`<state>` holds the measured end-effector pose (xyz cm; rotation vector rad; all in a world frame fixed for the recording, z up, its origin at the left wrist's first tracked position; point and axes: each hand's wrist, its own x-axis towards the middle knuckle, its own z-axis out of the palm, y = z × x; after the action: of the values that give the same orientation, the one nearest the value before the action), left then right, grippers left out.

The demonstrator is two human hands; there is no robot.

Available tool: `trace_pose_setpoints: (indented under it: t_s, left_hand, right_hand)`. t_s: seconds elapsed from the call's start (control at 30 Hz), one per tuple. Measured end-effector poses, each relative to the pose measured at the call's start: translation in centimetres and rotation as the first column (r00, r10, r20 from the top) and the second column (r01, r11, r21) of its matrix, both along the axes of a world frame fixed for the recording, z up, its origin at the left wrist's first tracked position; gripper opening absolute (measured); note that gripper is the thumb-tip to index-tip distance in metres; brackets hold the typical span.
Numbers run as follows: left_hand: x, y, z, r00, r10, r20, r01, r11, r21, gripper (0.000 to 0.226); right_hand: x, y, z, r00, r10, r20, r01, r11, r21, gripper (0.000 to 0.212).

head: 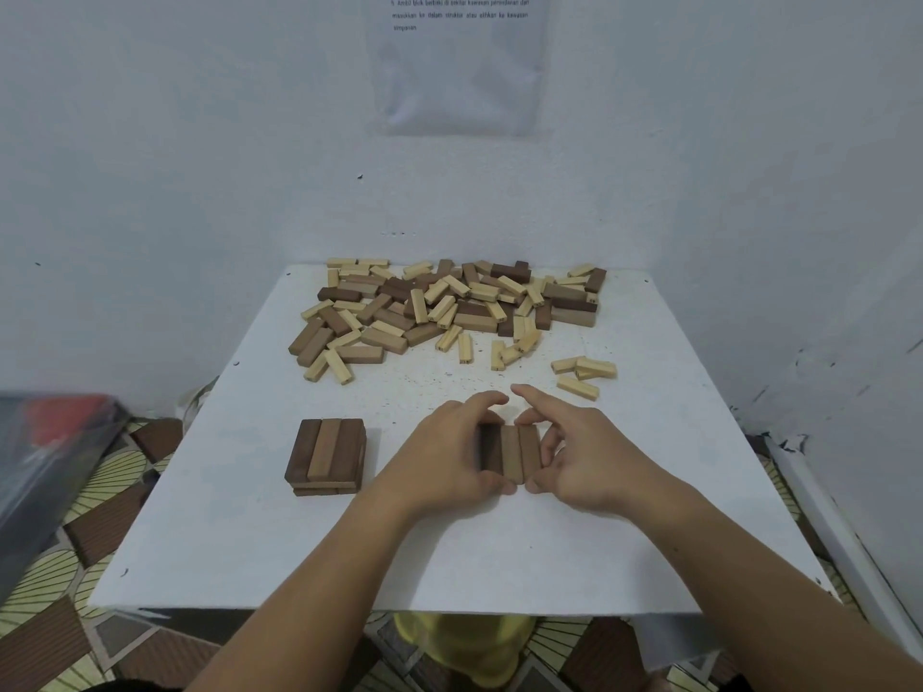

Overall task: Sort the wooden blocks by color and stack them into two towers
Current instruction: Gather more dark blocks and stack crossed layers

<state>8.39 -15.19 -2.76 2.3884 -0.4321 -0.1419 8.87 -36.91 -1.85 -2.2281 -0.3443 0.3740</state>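
**Clerk:** Head view. How far along is the sorting?

**Inspector:** Early stage, in my judgement. One brown stack [327,454] is sitting toward the front-left of the table [499,556]. Two layers are showing, the top three blocks lying side by side across the layer beneath. No pale tower is showing anywhere.

**Clerk:** And the hands?

**Inspector:** Both are working on a row of three brown blocks [510,452], lying flat toward the front edge, right of the stack and apart from it. The left hand [444,457] is curling round the row's left side, thumb at the near end. The right hand [589,457] is pinching the right side, thumb at the near end, forefinger stretching past the far end. Whether this row is meant for the stack or for a second base, I cannot tell.

**Clerk:** What is remaining?

**Inspector:** Nearly all of it. A mixed heap [449,307] of brown and pale blocks is lying unsorted along the far edge. A few pale blocks [584,374] are lying apart from it, toward the right edge.

**Clerk:** Containers?

**Inspector:** None is showing on the table.
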Motion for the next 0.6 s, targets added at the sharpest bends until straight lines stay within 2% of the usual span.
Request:
trace_pose_setpoints:
  t_s: [0.2,0.33,0.47,0.6]
  left_hand:
    - [-0.3,0.0,-0.5,0.999,0.037,-0.015,-0.039,0.996,-0.086,0.087]
    - [-0.5,-0.1,-0.6,0.998,0.061,-0.008,-0.061,0.990,-0.127,0.082]
    - [-1.0,-0.2,-0.6,0.997,0.073,0.002,-0.072,0.988,-0.135,0.077]
    - [-2.8,-0.1,-1.0,0.994,0.107,0.025,-0.103,0.988,-0.118,0.076]
  right_hand:
    - [-0.2,0.3,-0.3,0.998,0.015,0.069,-0.012,0.999,-0.033,0.101]
    - [-0.4,0.3,-0.7,0.995,0.010,0.104,-0.010,1.000,-0.002,0.093]
    - [-0.6,0.3,-1.0,0.989,0.022,0.145,-0.025,0.999,0.021,0.081]
    - [-1.0,0.4,-0.8,0.984,0.091,0.155,-0.088,0.996,-0.029,0.071]
